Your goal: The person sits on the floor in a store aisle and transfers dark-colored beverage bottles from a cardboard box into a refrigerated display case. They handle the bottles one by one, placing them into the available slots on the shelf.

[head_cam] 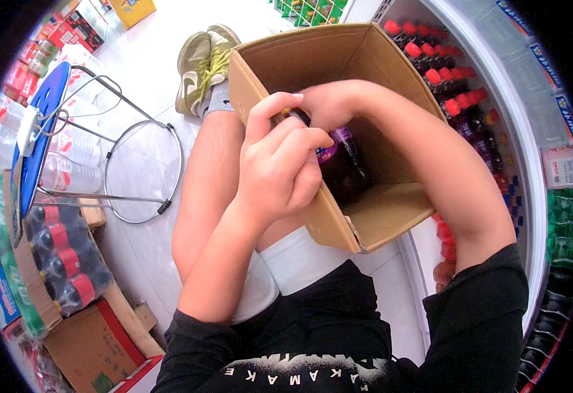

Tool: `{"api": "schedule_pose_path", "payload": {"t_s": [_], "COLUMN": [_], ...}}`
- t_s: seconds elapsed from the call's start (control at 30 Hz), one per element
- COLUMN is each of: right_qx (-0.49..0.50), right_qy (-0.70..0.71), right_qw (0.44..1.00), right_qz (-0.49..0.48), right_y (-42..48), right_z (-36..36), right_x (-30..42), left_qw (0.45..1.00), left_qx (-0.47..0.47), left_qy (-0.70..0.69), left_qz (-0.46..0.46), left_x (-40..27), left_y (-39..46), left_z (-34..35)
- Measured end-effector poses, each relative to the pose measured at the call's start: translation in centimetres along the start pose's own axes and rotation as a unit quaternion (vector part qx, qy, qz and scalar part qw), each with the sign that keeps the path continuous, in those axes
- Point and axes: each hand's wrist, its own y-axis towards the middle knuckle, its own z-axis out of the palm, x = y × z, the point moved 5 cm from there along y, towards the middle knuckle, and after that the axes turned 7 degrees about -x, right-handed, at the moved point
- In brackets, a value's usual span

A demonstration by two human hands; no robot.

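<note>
An open cardboard box (pixel 394 211) is tilted over my legs, its mouth facing up towards me. My left hand (pixel 281 162) is curled over the box's left wall, fingers bent across the rim. From the right my other arm reaches across the opening, and my right hand (pixel 323 105) is bent down inside, close to the left fingertips. Below the hands lies a dark drink bottle (pixel 348 167) with a purple label, partly covered by them. A small dark and yellow thing shows between the two hands. What the right fingers touch is hidden.
To the right, an open drinks cooler (pixel 483 123) holds rows of red-capped bottles (pixel 456 103). A blue-seated metal stool (pixel 46 132) with a white power strip (pixel 28 130) stands left. Shrink-wrapped dark bottles (pixel 68 260) and a flat carton (pixel 95 346) are at lower left.
</note>
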Motion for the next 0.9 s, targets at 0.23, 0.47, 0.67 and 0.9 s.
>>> {"api": "schedule_pose_path", "payload": {"t_s": [0.23, 0.47, 0.67, 0.9], "right_qx": [-0.229, -0.524, -0.587, -0.521], "right_qy": [0.005, -0.019, 0.239, 0.29], "right_qw": [0.972, 0.83, 0.665, 0.737], "right_qz": [-0.046, -0.193, -0.396, -0.317], "right_y": [-9.8, -27.5, -37.9, -36.0], "right_z": [-7.4, -8.1, -3.7, 5.7], "right_x": [5.8, 7.6, 6.0, 4.1], "left_qw": [0.999, 0.999, 1.0, 0.998], "left_qx": [0.017, 0.021, 0.012, 0.023], "left_qy": [0.026, 0.02, 0.014, 0.057], "left_qz": [-0.012, -0.022, -0.017, -0.021], "left_x": [-0.2, -0.8, -0.9, -0.7], "left_y": [0.6, 1.0, 1.0, 0.5], "left_z": [-0.3, -0.1, 0.0, 0.3]}}
